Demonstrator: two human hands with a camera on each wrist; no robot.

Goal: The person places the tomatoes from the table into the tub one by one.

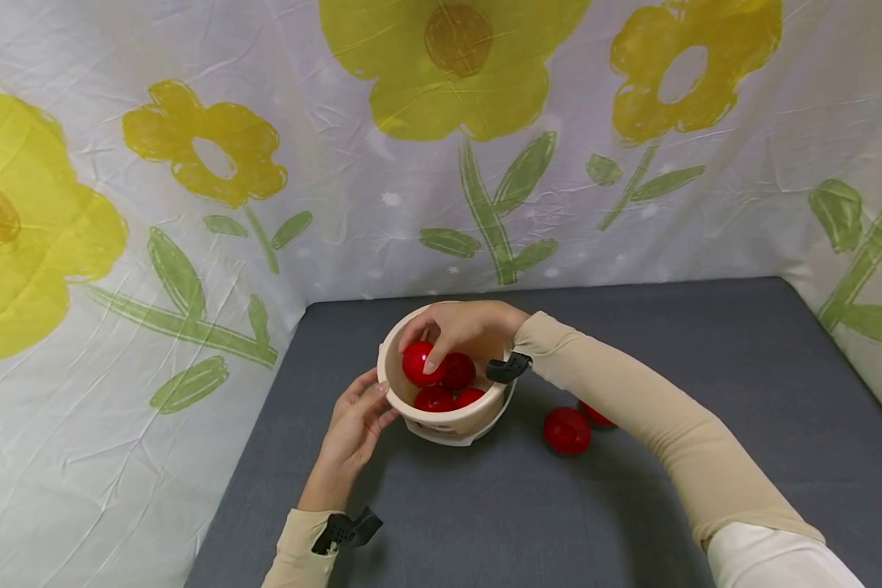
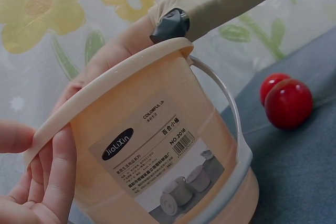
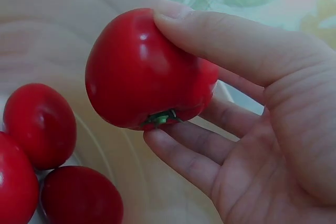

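Note:
My right hand reaches over the rim into a cream plastic bucket and holds a glossy red tomato between thumb and fingers. In the right wrist view, the green stem of this tomato faces downward, and the fingertips lie next to it. Below, inside the bucket, lie three more red tomatoes. My left hand pinches the bucket's rim at its left side, thumb on top and fingers on the outer wall. A printed label shows on the bucket's side, with a pale handle hanging down beside it.
Two more red tomatoes lie on the grey cloth-covered table, right of the bucket and close by the right forearm, which partly hides one. A white curtain printed with yellow flowers hangs behind the table and along its sides.

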